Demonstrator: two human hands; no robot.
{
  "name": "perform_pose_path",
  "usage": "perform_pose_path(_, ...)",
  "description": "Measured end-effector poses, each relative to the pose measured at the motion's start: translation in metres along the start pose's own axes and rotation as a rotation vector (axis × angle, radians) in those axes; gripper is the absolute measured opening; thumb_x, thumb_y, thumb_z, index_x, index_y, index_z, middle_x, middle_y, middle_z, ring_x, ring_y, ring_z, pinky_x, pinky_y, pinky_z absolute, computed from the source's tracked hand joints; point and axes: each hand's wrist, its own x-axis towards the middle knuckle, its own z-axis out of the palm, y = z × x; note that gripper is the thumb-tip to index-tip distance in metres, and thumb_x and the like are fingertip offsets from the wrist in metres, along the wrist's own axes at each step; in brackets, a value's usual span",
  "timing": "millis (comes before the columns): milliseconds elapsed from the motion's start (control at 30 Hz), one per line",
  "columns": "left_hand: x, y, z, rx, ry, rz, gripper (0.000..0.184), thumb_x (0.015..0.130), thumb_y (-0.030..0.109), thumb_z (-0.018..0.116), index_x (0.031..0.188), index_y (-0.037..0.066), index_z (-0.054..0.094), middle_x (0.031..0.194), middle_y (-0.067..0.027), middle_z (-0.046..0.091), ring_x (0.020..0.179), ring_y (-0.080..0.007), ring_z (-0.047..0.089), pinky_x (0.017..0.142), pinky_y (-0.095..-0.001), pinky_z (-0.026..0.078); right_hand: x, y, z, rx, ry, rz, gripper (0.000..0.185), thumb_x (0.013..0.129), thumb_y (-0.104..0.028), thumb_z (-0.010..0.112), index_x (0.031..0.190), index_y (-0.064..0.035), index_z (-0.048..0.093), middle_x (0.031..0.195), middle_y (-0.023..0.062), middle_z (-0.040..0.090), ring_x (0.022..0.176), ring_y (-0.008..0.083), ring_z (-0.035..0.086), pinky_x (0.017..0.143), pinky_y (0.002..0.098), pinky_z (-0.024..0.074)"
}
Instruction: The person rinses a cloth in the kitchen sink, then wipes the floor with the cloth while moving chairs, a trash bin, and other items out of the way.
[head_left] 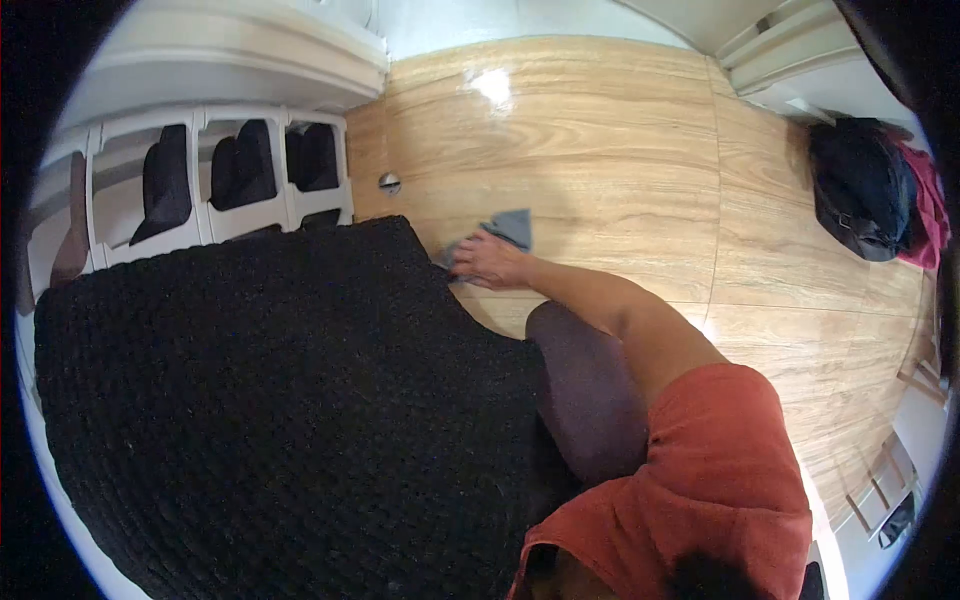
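Observation:
My right hand [487, 260] presses a grey cloth [513, 227] against the wood-look floor, its fingers closed over the cloth. Just left of that hand is the edge of a black braided rug [270, 400], which fills the lower left of the view. The rug appears raised off the floor, close to the camera. My left hand does not show; the rug may hide it. Between the rug and my right arm is my bent knee [590, 385] in dark purple.
A white rack [200, 222] with several dark shoes stands at the left. A small round metal doorstop [390, 183] sits on the floor [610, 140] near it. At the right are a black bag [862, 190] and a pink cloth [925, 205].

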Motion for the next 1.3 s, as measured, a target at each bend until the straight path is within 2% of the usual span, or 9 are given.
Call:
perform_pose_path(167,0.011,0.009,0.023,0.037,-0.043,0.069,0.038,0.078,0.02,0.068,0.107,-0.004,0.06,0.104,-0.0137,0.062,0.093,-0.0211,0.06,0.084,-0.0326,0.048,-0.133,0.058,-0.048,-0.037,0.199,0.226,0.036,0.078,-0.019,0.059,0.113,-0.0136,0.055,0.113,0.0077,0.05,0.113,0.0224,0.045,0.097,0.0412,0.031)
perform_pose_path(533,0.032,0.023,0.081,0.119,-0.127,0.186,0.038,0.078,0.02,0.068,0.106,-0.004,0.061,0.103,-0.0132,0.062,0.093,-0.0206,0.06,0.083,-0.0324,0.048,-0.227,0.207,-0.17,-0.506,0.638,1.048,0.051,0.083,-0.018,0.054,0.13,-0.0046,0.04,0.124,0.0183,0.042,0.121,0.0329,0.036,0.105,0.046,0.0256)
perform_pose_path(667,0.038,0.026,0.093,0.155,-0.137,0.194,0.037,0.077,0.02,0.068,0.105,-0.004,0.061,0.103,-0.0131,0.063,0.092,-0.0205,0.061,0.083,-0.0323,0.048,-0.31,0.208,-0.183,-0.454,0.69,1.223,0.052,0.082,-0.024,0.054,0.128,-0.0034,0.041,0.119,0.0178,0.042,0.117,0.0326,0.037,0.103,0.0478,0.0249)
perform_pose_path(733,0.039,0.026,0.095,0.173,-0.131,0.198,0.037,0.077,0.02,0.068,0.105,-0.004,0.061,0.103,-0.013,0.063,0.092,-0.0204,0.061,0.083,-0.0323,0.048,-0.345,0.221,-0.18,-0.549,0.817,1.546,0.053,0.082,-0.028,0.057,0.125,0.0007,0.043,0.123,0.0214,0.041,0.116,0.0382,0.038,0.101,0.0465,0.0287)
perform_pose_path(833,0.04,0.026,0.102,0.177,-0.119,0.204,0.037,0.077,0.02,0.068,0.105,-0.004,0.061,0.102,-0.0128,0.063,0.092,-0.0203,0.061,0.083,-0.0322,0.048,-0.38,0.249,-0.194,-0.627,0.911,1.62,0.061,0.083,-0.038,0.059,0.124,0.0027,0.04,0.117,0.0233,0.043,0.117,0.0353,0.037,0.101,0.0477,0.0284)
perform_pose_path(1067,0.032,0.033,0.1,0.23,-0.105,0.219,0.037,0.076,0.02,0.069,0.104,-0.003,0.062,0.102,-0.0125,0.063,0.092,-0.02,0.061,0.083,-0.0321,0.049,-0.386,0.262,-0.213,-0.409,1.019,1.556,0.079,0.072,-0.06,0.062,0.12,0.0004,0.044,0.121,0.0214,0.042,0.113,0.0367,0.043,0.096,0.0441,0.0354)
perform_pose_path(1200,0.023,0.048,0.095,0.269,-0.121,0.272,0.036,0.076,0.02,0.069,0.104,-0.003,0.062,0.101,-0.0124,0.063,0.092,-0.0199,0.061,0.083,-0.032,0.049,-0.294,0.214,-0.18,-0.342,0.795,1.144,0.05,0.077,-0.046,0.063,0.101,-0.0034,0.058,0.102,0.0152,0.055,0.104,0.0322,0.05,0.092,0.0418,0.0388)
perform_pose_path(1267,0.016,0.057,0.09,0.286,-0.141,0.297,0.036,0.076,0.02,0.069,0.103,-0.003,0.062,0.101,-0.0123,0.063,0.091,-0.0198,0.061,0.083,-0.032,0.049,-0.24,0.196,-0.131,-0.329,0.95,0.771,0.035,0.077,-0.037,0.064,0.09,-0.0048,0.06,0.097,0.0123,0.056,0.094,0.0333,0.052,0.082,0.0438,0.0418)
perform_pose_path(1300,0.018,0.058,0.099,0.279,-0.154,0.307,0.036,0.076,0.02,0.069,0.103,-0.003,0.062,0.101,-0.0122,0.064,0.091,-0.0198,0.061,0.083,-0.0319,0.049,-0.21,0.168,-0.128,0.014,0.597,0.934,0.03,0.078,-0.03,0.061,0.096,-0.0048,0.061,0.101,0.0143,0.056,0.099,0.0344,0.051,0.088,0.0437,0.0404)
